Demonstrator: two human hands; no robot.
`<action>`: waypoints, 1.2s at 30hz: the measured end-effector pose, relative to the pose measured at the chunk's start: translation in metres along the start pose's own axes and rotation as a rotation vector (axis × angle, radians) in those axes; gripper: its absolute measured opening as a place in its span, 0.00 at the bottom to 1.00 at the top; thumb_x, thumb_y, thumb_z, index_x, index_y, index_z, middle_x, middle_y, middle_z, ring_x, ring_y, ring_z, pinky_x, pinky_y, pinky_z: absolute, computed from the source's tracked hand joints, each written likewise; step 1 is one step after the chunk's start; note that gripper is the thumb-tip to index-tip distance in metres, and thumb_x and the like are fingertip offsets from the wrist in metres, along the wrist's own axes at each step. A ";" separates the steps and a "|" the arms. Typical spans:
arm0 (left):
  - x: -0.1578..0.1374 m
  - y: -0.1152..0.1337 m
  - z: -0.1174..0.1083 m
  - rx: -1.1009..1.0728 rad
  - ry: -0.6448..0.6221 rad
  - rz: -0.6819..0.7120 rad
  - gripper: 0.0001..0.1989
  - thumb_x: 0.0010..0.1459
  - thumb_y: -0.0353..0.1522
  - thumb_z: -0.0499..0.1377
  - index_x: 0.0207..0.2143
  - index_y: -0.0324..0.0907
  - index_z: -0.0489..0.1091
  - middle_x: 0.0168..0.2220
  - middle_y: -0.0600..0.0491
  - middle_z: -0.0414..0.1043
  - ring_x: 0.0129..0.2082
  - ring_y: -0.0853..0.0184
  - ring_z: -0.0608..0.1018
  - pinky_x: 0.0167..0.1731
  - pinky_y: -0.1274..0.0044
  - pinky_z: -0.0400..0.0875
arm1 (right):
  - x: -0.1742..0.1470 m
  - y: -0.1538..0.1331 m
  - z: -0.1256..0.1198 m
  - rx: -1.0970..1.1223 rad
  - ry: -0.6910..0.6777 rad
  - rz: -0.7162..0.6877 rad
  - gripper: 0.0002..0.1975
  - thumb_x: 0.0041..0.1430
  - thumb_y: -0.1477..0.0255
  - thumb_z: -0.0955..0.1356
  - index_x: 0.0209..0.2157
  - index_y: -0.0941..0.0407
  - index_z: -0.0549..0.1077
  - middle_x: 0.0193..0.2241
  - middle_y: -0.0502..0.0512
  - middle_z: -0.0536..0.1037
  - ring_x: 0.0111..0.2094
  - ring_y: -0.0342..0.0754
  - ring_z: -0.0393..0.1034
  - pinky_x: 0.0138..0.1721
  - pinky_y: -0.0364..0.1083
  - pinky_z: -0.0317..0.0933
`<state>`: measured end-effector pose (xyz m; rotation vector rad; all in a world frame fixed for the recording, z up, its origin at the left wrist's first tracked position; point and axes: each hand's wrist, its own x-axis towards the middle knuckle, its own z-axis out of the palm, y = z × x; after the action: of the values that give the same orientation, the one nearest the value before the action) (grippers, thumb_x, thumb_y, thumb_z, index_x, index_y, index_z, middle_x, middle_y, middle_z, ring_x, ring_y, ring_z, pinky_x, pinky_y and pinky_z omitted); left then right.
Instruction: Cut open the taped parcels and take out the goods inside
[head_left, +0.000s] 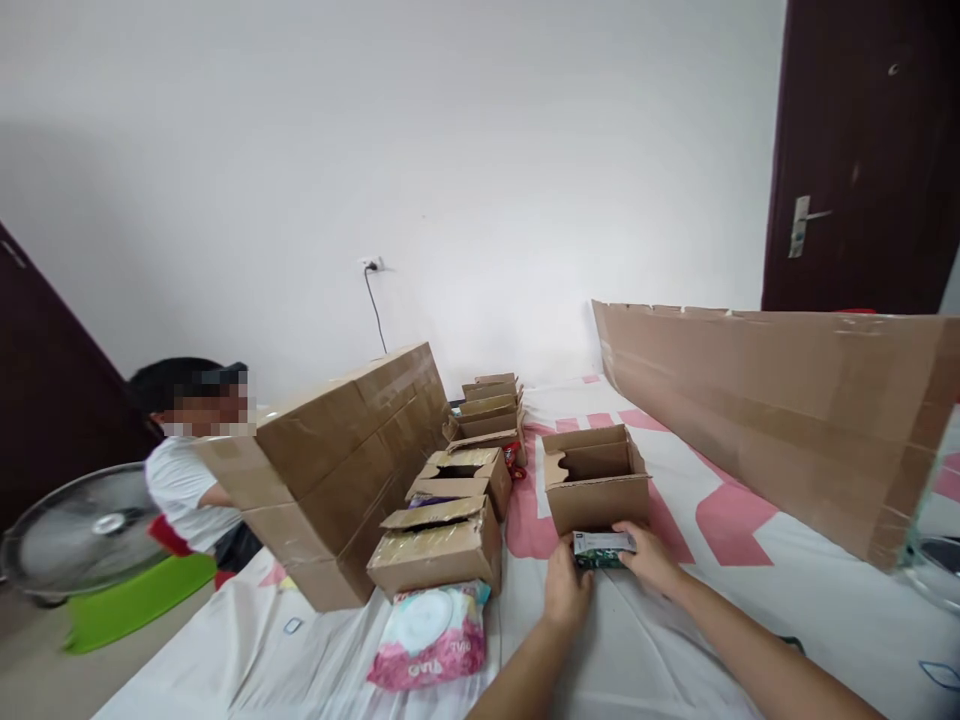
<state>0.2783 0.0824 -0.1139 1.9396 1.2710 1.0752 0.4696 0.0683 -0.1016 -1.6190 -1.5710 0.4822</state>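
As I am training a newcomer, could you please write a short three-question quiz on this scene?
1. What do the left hand and right hand hold together?
2. True or false: the pink-and-white pack lies on the cloth.
3. Where is the open box nearest the hands? (a) on the fan (b) just beyond them (c) against the door

Key: 1. a small green-and-grey packet; 2. true; 3. b

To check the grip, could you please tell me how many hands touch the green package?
2: left hand at the left end of the package, right hand at the right.
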 end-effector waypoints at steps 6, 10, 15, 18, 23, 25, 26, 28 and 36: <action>-0.020 -0.005 0.001 -0.058 -0.034 -0.047 0.34 0.46 0.23 0.57 0.58 0.37 0.57 0.58 0.40 0.63 0.59 0.58 0.65 0.60 0.68 0.57 | -0.022 0.015 0.034 -0.041 0.197 -0.065 0.30 0.50 0.70 0.63 0.57 0.56 0.60 0.54 0.61 0.69 0.57 0.60 0.61 0.58 0.60 0.55; -0.060 -0.014 -0.021 -0.052 -0.088 -0.043 0.34 0.44 0.24 0.59 0.57 0.39 0.61 0.60 0.40 0.61 0.60 0.55 0.65 0.58 0.64 0.61 | -0.027 0.026 0.043 -0.066 0.270 -0.131 0.31 0.52 0.67 0.64 0.58 0.56 0.57 0.52 0.61 0.70 0.56 0.61 0.63 0.56 0.62 0.58; -0.112 -0.048 -0.093 0.345 0.345 0.223 0.22 0.51 0.30 0.58 0.50 0.49 0.70 0.57 0.44 0.66 0.64 0.48 0.59 0.61 0.53 0.52 | -0.023 0.036 0.047 -0.091 0.270 -0.114 0.30 0.53 0.65 0.63 0.57 0.56 0.57 0.51 0.61 0.71 0.54 0.62 0.65 0.56 0.61 0.59; -0.126 -0.067 -0.137 0.593 0.651 0.036 0.26 0.49 0.34 0.61 0.52 0.52 0.67 0.61 0.44 0.61 0.66 0.39 0.50 0.57 0.43 0.49 | -0.022 0.036 0.049 -0.100 0.278 -0.100 0.30 0.52 0.65 0.63 0.57 0.56 0.58 0.51 0.62 0.71 0.54 0.62 0.65 0.56 0.60 0.60; -0.123 -0.090 -0.161 0.758 0.616 -0.131 0.34 0.52 0.32 0.58 0.62 0.46 0.54 0.67 0.34 0.42 0.66 0.40 0.50 0.57 0.47 0.52 | -0.024 0.034 0.047 -0.113 0.273 -0.101 0.29 0.53 0.65 0.63 0.56 0.60 0.58 0.51 0.65 0.71 0.54 0.61 0.65 0.55 0.59 0.60; -0.117 -0.095 -0.159 0.785 0.550 -0.188 0.34 0.54 0.29 0.56 0.62 0.43 0.52 0.68 0.33 0.38 0.67 0.42 0.49 0.59 0.51 0.51 | -0.025 0.035 0.046 -0.113 0.269 -0.107 0.28 0.53 0.65 0.62 0.56 0.60 0.59 0.51 0.66 0.71 0.54 0.60 0.66 0.55 0.59 0.60; -0.114 -0.097 -0.157 0.802 0.527 -0.237 0.33 0.54 0.28 0.56 0.63 0.42 0.52 0.68 0.33 0.36 0.67 0.42 0.49 0.59 0.51 0.50 | -0.025 0.036 0.046 -0.110 0.268 -0.109 0.28 0.53 0.65 0.62 0.55 0.60 0.59 0.51 0.65 0.71 0.54 0.60 0.66 0.54 0.59 0.61; -0.108 -0.098 -0.155 0.824 0.485 -0.323 0.33 0.54 0.27 0.56 0.63 0.42 0.52 0.68 0.34 0.34 0.67 0.42 0.48 0.60 0.52 0.49 | -0.024 0.039 0.047 -0.102 0.269 -0.113 0.28 0.53 0.64 0.63 0.55 0.59 0.60 0.50 0.64 0.72 0.53 0.60 0.66 0.54 0.60 0.62; -0.090 -0.090 -0.160 0.876 0.426 -0.314 0.34 0.55 0.28 0.56 0.64 0.42 0.50 0.69 0.35 0.32 0.67 0.42 0.46 0.60 0.53 0.48 | -0.022 0.043 0.050 -0.087 0.280 -0.112 0.28 0.52 0.65 0.63 0.54 0.58 0.62 0.51 0.64 0.72 0.53 0.60 0.67 0.53 0.60 0.62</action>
<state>0.0792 0.0396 -0.1329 2.0030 2.5072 0.8537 0.4567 0.0659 -0.1698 -1.5766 -1.4761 0.1218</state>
